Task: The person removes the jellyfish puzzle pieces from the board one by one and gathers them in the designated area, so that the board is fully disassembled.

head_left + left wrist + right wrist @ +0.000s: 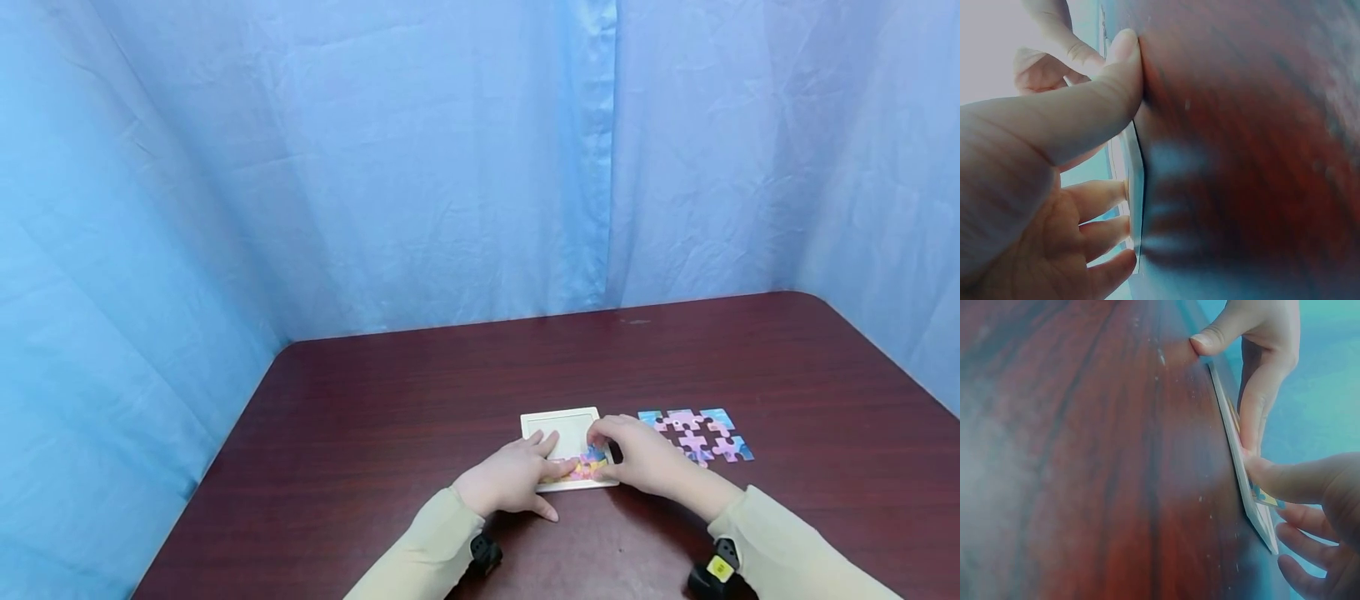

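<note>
With the right hand [645, 454], a small yellow-and-blue jigsaw piece [1269, 499] is being pinched between thumb and curled fingers, tilted at the near right corner of the pale, shallow rectangular puzzle tray [558, 414]. For a good fit, the piece is probably best being levelled, its knobs lined up with its neighbours, then pressed flat without the seated pieces being lifted. The left hand [510, 475] is being kept spread, nothing gripped: the index finger is being laid on the pink-and-yellow row of joined pieces [585, 468] along the tray's near side, other fingertips are being rested over the bare tray floor, and the thumb is being set down beside the near rim. Just right of the tray, pink-and-blue loose pieces [693, 443] are being partly hidden by the right hand. All is being supported by a dark red-brown wood-grain table [450, 375], enclosed by light-blue fabric curtains [450, 167].
</note>
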Demonstrator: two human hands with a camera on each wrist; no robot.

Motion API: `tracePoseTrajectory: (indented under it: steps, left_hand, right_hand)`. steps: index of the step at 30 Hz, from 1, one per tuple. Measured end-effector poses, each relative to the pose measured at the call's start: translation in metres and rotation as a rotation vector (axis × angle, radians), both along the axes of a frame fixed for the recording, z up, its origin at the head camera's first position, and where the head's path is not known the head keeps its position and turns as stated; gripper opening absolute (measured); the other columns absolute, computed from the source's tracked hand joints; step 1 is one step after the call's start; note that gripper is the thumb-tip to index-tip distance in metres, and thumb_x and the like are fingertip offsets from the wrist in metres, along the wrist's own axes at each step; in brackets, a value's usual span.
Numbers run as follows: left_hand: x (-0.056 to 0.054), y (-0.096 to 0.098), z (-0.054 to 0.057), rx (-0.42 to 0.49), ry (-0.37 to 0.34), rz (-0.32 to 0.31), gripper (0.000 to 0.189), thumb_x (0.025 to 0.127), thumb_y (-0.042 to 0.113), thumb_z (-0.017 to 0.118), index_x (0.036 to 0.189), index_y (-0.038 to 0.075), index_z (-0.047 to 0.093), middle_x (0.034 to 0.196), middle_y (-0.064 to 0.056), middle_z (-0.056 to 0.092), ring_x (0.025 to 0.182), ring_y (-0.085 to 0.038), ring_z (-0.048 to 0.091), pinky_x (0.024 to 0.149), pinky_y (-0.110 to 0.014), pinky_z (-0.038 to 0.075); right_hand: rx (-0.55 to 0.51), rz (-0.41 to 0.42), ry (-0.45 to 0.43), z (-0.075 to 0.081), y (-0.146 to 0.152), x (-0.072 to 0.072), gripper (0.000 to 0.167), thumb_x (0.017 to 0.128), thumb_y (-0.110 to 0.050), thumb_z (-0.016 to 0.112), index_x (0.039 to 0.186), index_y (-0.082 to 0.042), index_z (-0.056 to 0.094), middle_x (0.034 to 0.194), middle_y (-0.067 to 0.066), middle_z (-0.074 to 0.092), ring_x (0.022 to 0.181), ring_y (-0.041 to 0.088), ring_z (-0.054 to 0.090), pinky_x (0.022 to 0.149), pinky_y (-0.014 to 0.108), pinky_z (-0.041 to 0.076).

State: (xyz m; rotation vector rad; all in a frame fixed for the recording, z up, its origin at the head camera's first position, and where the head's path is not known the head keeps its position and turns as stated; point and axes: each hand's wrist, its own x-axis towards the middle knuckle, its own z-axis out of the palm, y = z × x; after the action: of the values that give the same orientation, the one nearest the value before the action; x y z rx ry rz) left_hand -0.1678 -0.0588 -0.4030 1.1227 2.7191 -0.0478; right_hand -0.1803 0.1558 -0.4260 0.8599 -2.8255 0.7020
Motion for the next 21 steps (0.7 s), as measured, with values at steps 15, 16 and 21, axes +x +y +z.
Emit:
tracePoseTrajectory:
  steps: [15,16,21]
  left_hand:
    - [-0.0014,0.0,-0.001,0.001,0.005,-0.002,0.07,0.075,0.047,0.074,0.139,0.033,0.048,0.149,-0.014,0.036,0.136,-0.031,0.038,0.109,-0.029,0.033]
    - [-0.0014,-0.0001,-0.001,0.002,0.004,-0.001,0.07,0.075,0.047,0.074,0.139,0.033,0.048,0.149,-0.014,0.036,0.136,-0.031,0.038,0.109,-0.029,0.033]
    - [-0.0009,-0.0004,0.0001,0.008,-0.001,-0.002,0.07,0.075,0.047,0.074,0.139,0.032,0.048,0.149,-0.015,0.036,0.136,-0.031,0.037,0.11,-0.029,0.033]
  right_hand:
    - [-0.147,0.042,-0.04,0.0038,0.0032,0.007,0.025,0.074,-0.002,0.076,0.09,-0.015,0.063,0.08,-0.011,0.056,0.072,0.001,0.05,0.063,0.024,0.046]
    - [-0.152,0.045,-0.04,0.0038,0.0033,0.0073,0.025,0.074,-0.001,0.076,0.09,-0.015,0.063,0.08,-0.011,0.057,0.072,0.001,0.051,0.062,0.024,0.046]
    - [-0.187,0.062,-0.02,0.0023,0.0035,0.0082,0.028,0.072,0.003,0.076,0.088,-0.016,0.062,0.079,-0.011,0.057,0.071,0.001,0.051,0.062,0.023,0.046]
